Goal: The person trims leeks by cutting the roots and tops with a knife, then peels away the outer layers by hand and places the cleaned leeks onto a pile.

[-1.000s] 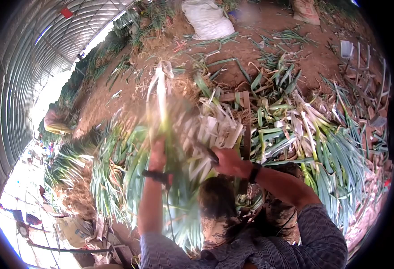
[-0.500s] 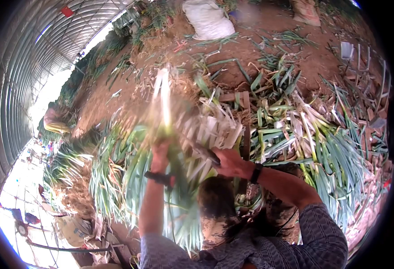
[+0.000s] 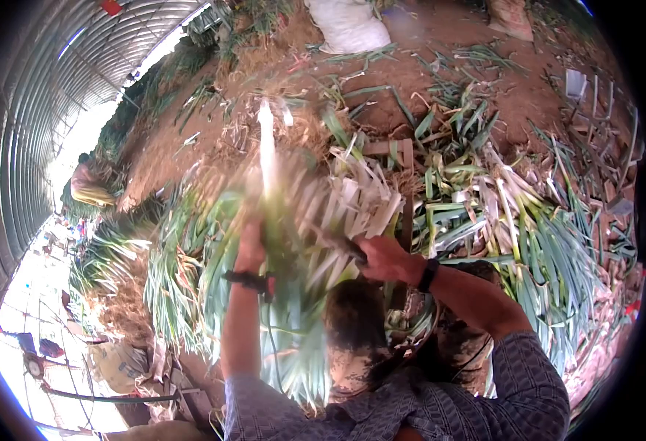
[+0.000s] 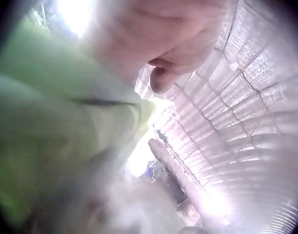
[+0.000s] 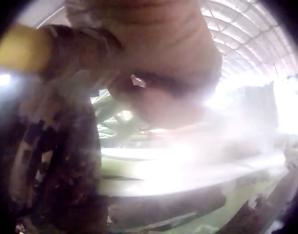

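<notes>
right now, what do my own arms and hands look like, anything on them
Both your left hand and right hand are ungloved. A dark band with a red patch circles the left wrist, and a thin dark cable hangs below it. A plain black band circles the right. Your grey-blue patterned sleeves leave both forearms bare.

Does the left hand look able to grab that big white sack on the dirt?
Probably not from here: the left hand seems busy holding a green-and-white leafy stalk, and brown dirt lies between that hand and the big white sack.
</notes>
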Demonstrator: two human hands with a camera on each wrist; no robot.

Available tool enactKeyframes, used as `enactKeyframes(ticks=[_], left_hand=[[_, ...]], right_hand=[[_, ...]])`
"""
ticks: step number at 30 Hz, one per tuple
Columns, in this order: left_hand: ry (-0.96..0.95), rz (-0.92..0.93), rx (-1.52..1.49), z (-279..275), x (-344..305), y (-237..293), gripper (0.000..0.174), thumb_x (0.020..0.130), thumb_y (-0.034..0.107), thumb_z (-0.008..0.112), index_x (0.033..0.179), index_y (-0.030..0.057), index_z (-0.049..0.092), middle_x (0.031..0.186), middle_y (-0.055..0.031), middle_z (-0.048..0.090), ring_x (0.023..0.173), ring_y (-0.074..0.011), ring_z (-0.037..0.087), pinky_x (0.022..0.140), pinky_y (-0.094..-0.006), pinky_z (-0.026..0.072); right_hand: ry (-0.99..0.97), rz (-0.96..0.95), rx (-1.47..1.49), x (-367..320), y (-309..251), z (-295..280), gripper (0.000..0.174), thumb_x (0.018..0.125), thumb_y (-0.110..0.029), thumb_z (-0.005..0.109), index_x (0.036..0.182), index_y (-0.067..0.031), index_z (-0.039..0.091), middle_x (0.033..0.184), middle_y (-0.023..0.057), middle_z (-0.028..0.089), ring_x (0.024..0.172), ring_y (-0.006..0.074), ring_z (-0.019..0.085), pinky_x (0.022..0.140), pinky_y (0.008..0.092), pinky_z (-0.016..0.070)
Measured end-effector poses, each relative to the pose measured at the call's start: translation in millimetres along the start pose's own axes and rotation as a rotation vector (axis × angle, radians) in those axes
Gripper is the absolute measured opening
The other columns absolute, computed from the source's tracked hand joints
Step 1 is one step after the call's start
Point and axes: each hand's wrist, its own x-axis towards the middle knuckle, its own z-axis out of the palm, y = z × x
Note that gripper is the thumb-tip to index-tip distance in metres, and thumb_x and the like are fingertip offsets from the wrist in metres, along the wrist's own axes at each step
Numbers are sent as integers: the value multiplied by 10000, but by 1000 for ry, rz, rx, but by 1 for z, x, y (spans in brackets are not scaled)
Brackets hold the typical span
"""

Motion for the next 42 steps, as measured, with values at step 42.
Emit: enactKeyframes(ticks=[42], left_hand=[[-22, 163, 478, -27, -55, -99, 310, 860, 216, 678, 1027, -4, 537, 843, -92, 628, 708, -148, 645, 552, -303, 533]], right_hand=[[101, 51, -63, 23, 4, -9, 280, 809, -188, 674, 985, -48, 507, 681, 193, 587, 630, 421, 606, 569, 500, 470]])
